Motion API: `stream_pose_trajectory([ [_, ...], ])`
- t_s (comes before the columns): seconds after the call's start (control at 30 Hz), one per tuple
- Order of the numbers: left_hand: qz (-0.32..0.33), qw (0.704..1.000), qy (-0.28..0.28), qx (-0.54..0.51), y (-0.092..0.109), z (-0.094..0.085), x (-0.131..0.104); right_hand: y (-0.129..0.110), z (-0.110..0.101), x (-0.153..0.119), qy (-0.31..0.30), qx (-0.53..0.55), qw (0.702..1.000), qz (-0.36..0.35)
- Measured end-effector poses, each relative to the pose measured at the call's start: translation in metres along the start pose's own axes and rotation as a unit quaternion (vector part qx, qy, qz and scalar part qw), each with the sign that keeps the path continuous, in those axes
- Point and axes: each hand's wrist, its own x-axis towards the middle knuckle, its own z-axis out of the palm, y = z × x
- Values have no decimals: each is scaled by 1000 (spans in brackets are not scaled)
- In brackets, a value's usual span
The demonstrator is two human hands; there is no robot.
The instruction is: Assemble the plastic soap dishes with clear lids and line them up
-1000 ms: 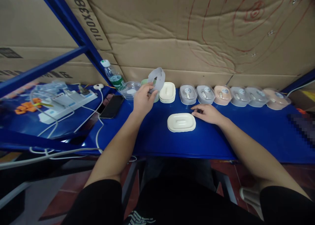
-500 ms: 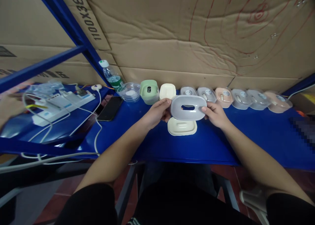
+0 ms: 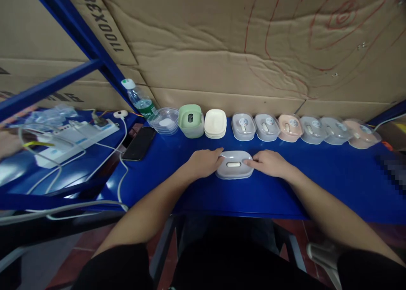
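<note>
A grey plastic cover [image 3: 234, 157] with an oval slot lies on the table in front of me. It sits over the cream base, whose raised ridge [image 3: 234, 165] shows through the slot; the rest of the base is hidden. My left hand [image 3: 204, 162] is closed on the cover's left end. At the right end my right hand [image 3: 272, 164] grips the same cover, thumb on top near the slot. Beyond the hands stand a stack of cream trays [image 3: 215, 123] and green covers [image 3: 191, 120].
Along the back, a row of grey and peach boxes with clear lids [image 3: 243, 127] runs rightward. Clear lids [image 3: 165, 121], a water bottle [image 3: 142, 102], a phone [image 3: 139, 143] and a power strip [image 3: 78, 142] with cables are at left. Another person's hand [image 3: 12, 144] shows at the far left.
Both hands have brought the grey cover down and toward me, from above the table onto the cream base. The base's ridge now fills the slot. The view has shifted slightly.
</note>
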Motion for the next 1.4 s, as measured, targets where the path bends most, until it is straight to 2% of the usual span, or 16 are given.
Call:
stream_pose_trajectory([
  [0.13, -9, 1000, 18, 17, 2, 12, 5, -2, 1, -1, -3, -42, 999, 3],
  [0.23, -9, 998, 66, -16, -6, 2, 7, 2, -1, -1, 6, -48, 999, 13],
  [0.3, -42, 986, 152, -47, -21, -13, 7, 8, -3, -1, 15, -38, 999, 11],
  [0.4, -117, 934, 333, -57, -57, -36, 4, 17, -6, 0, 28, -17, 999, -9],
  [0.47, -163, 906, 389, -46, -86, -47, 1, 22, -6, 0, 38, -11, 999, -25],
  [0.5, -194, 900, 389, -46, -99, -49, -1, 23, -6, 1, 40, -10, 999, -32],
  [0.63, -302, 902, 307, -44, -137, -51, -4, 25, -6, 1, 37, -5, 999, -36],
  [0.73, -307, 898, 308, -70, -146, -50, -2, 23, -7, 0, 28, -5, 999, -35],
  [0.93, -297, 875, 357, -136, -143, -55, -1, 23, -7, 1, 34, -7, 999, -40],
  [1.03, -293, 852, 414, -131, -138, -59, -4, 24, -6, 1, 37, -5, 998, -45],
  [1.13, -243, 798, 526, -166, -126, -62, -7, 24, -6, 1, 34, -12, 999, -37],
  [1.2, -174, 753, 585, -245, -112, -63, -5, 23, -6, 1, 36, -10, 999, -30],
  [1.23, -136, 734, 596, -296, -102, -61, -4, 23, -5, 1, 43, -8, 999, -27],
  [1.3, -64, 719, 573, -388, -80, -56, 0, 22, -5, 1, 73, 0, 997, -20],
  [1.37, -9, 738, 492, -461, -57, -47, 4, 22, -5, 2, 119, 25, 992, -23],
  [1.4, 12, 759, 428, -490, -45, -42, 5, 22, -5, 2, 140, 48, 988, -32],
])
